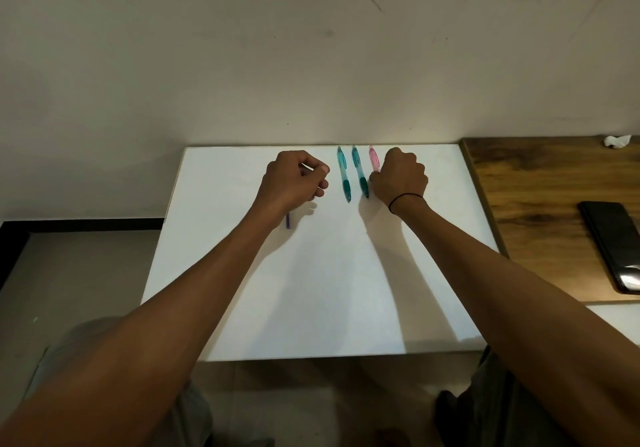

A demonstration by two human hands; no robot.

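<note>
Two teal pens (343, 173) (360, 171) lie side by side, pointing toward me, at the far edge of the white board (311, 291). Right of them is a pink pen (373, 157). Only its far end shows, because my right hand (398, 180) is curled over the rest and holds it. My left hand (294, 180) is curled left of the teal pens. A purple pen (287, 221) pokes out beneath its wrist, held in the curled fingers with most of it hidden.
The white board sits against a scuffed wall. To its right is a wooden desk (540, 187) with a black phone (613, 242) and a crumpled white scrap (618, 141). Floor and my knees show below the board's near edge.
</note>
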